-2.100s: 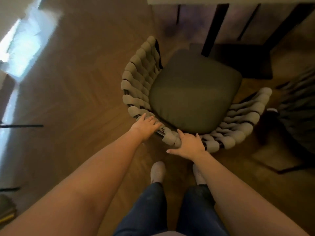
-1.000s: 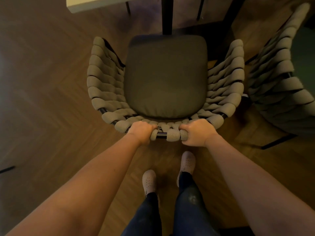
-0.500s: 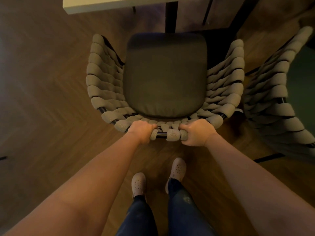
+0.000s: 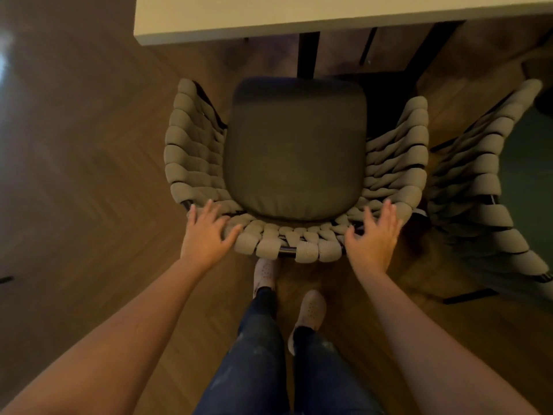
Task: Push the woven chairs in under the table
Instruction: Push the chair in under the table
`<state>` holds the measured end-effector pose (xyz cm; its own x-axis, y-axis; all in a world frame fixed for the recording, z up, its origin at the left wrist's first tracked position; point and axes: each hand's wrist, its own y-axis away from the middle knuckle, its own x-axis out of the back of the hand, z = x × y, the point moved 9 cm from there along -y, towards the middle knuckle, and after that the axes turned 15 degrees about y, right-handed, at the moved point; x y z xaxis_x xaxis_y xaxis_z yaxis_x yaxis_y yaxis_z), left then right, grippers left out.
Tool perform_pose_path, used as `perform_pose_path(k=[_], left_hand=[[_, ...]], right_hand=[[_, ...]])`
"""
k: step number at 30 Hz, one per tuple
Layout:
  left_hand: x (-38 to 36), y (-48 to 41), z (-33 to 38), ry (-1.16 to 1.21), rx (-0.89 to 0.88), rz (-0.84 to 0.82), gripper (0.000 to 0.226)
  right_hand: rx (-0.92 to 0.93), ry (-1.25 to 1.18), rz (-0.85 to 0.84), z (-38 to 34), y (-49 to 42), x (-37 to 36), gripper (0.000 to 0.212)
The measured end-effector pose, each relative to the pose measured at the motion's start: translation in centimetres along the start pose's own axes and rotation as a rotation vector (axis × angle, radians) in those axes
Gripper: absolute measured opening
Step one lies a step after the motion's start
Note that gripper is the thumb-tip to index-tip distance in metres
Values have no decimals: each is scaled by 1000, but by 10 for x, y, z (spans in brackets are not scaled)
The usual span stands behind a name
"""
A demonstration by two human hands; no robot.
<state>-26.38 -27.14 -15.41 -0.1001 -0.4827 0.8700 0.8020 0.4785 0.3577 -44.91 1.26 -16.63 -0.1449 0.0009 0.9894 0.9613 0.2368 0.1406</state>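
as my grip has just let go of the back rail, the head view shows both hands apart and flat: my left hand [image 4: 206, 235] lies with straight fingers on the left back corner of the woven chair [image 4: 191, 163], and my right hand [image 4: 374, 235] is spread over the right back corner. half a second ago both were curled round the rail close together at the middle. now they are wide apart and clamped on nothing, palms against the weave as far as i can tell. the chair stands square to the table [image 4: 299, 16], its dark seat cushion [image 4: 294, 148] pointing at the table leg [image 4: 308, 55]. the tabletop edge takes up more of the view than it did, so i judge the chair and i have come nearer to it. the seat front is short of that edge, with a strip of floor [image 4: 74, 145] showing between, so this chair is not yet under. flat palms at the corners suit a straight shove better than a pull, and the leg dead ahead of the seat may stop it early. a second woven chair [image 4: 478, 187] stands just beside this one on my right, angled, untouched and also out from the table.
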Motion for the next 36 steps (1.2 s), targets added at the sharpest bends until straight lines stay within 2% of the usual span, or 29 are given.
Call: perform_pose_path(k=[2, 4, 6, 7, 9, 11, 18, 24, 27, 32, 36], left_hand=[[17, -5, -26, 153, 125, 161, 71], [33, -14, -44, 339, 262, 303, 81], [36, -14, -66, 633, 511, 418, 91], [31, -19, -79, 815, 649, 451, 93], [12, -21, -97, 1178, 943, 501, 87], [0, -25, -100, 1374, 1069, 525, 75], [5, -28, -99, 1338, 1049, 547, 61], [-10, -21, -70, 1443, 1148, 519, 63], [-19, -26, -46, 1485, 1142, 500, 64], [-24, -43, -13, 1449, 1104, 514, 62], [-10, -60, -8, 1304, 1098, 524, 61]], right_hand=[[-268, -156, -38, 11, 13, 2, 80], [-583, -451, -79, 18, 22, -5, 93], [-948, -791, -150, 24, 37, -24, 91], [-1106, -931, -175, 23, 45, -33, 83], [-1272, -1049, -211, 20, 53, -42, 65], [-1292, -1037, -233, 22, 50, -43, 60], [-1289, -934, -242, 24, 39, -32, 59], [-1188, -892, -196, 42, 0, -8, 54], [-1141, -844, -167, 61, -33, 4, 55], [-1133, -816, -159, 86, -68, 4, 53], [-1127, -851, -178, 85, -81, -1, 53]])
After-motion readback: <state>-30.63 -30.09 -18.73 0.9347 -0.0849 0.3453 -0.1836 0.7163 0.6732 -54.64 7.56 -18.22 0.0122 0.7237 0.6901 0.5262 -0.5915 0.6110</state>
